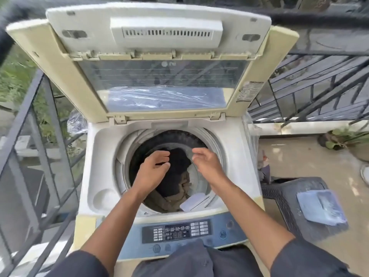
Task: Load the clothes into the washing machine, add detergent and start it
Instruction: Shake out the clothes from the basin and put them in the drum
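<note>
A white top-loading washing machine (95, 156) stands before me with its lid (159, 56) raised upright. Dark and brownish clothes (179, 176) lie in the drum. My left hand (153, 168) hovers over the drum's left half, fingers loosely spread, with nothing in it. My right hand (207, 160) hangs over the drum's right side, fingers relaxed and empty. The blue control panel (175, 230) runs along the machine's front edge, below my forearms. A pale flat piece (192, 200) sits at the drum's lower right rim.
A dark plastic stool (289, 198) stands to the right with a bluish plastic packet (321, 206) on it. Metal railings (40, 136) run along the left and behind on the right. Potted plants (343, 136) sit on the balcony floor at the far right.
</note>
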### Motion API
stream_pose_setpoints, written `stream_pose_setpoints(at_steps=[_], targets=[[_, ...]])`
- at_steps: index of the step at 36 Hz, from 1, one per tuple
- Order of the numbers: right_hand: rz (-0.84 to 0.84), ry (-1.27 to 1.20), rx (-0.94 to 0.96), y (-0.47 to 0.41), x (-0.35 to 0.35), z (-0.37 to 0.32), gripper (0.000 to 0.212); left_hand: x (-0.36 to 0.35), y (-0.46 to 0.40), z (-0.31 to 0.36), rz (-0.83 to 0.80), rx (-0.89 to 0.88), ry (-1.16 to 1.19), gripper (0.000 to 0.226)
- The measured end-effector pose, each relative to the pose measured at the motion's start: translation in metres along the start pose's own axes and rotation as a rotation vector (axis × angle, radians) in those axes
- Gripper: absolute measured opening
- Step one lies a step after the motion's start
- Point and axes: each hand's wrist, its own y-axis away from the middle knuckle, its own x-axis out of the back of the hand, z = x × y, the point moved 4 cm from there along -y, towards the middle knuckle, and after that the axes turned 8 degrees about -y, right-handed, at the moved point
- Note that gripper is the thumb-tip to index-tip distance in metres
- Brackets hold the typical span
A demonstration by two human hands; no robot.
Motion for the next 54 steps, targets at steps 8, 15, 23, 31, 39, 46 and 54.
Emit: stream_pose_setpoints(at_steps=[8,15,23,31,39,46,54], targets=[[0.079,-0.105,0.185,0.020,0.050,-0.020,0.020,-0.024,0.010,0.066,-0.020,-0.220,-0.053,0.031],[0.290,-0.291,0.330,0.034,0.133,-0.033,0.019,-0.074,0.010,0.137,-0.114,-0.259,0.122,0.024],[0.425,-0.253,0.270,0.000,0.262,-0.007,0.017,-0.173,-0.006,0.222,-0.278,-0.252,0.164,0.021],[0.426,-0.061,0.107,-0.080,0.361,0.055,0.019,-0.292,-0.070,0.246,-0.337,-0.166,-0.031,0.022],[0.308,0.161,-0.132,-0.188,0.401,0.162,0.031,-0.389,-0.135,0.206,-0.382,0.087,-0.294,0.026],[0.199,0.371,-0.225,-0.261,0.403,0.235,0.031,-0.445,-0.173,0.160,-0.378,0.289,-0.423,0.033],[0.035,0.766,-0.232,-0.319,0.386,0.307,0.016,-0.484,-0.208,0.101,-0.350,0.444,-0.407,0.006]])
